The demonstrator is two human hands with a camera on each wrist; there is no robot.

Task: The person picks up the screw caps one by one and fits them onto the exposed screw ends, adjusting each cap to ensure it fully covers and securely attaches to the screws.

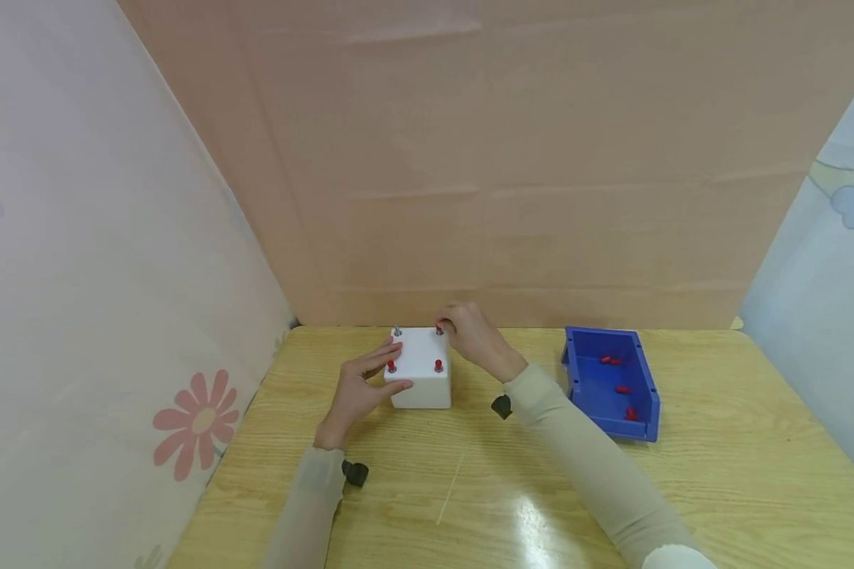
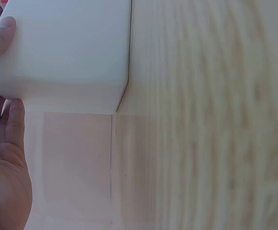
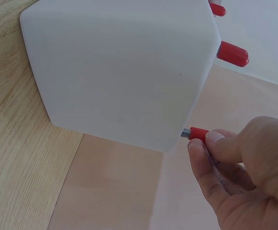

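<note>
A white box (image 1: 420, 389) stands on the wooden table, with an upright metal screw near each top corner. Both front screws wear red caps, and the back left screw (image 1: 398, 331) is bare metal. My left hand (image 1: 356, 395) grips the box at its left side, thumb along the front and fingers reaching onto the top. At the back right corner my right hand (image 1: 473, 336) pinches a red cap (image 3: 199, 134) between thumb and index finger. That cap sits over the screw's end, and silver thread (image 3: 185, 133) shows below it in the right wrist view.
Right of the box is a blue bin (image 1: 605, 403) with several loose red caps (image 1: 622, 389) inside. Brown paper (image 1: 470, 197) hangs behind the table. A flower-patterned white sheet (image 1: 114, 237) covers the left side, and a pale patterned sheet the right.
</note>
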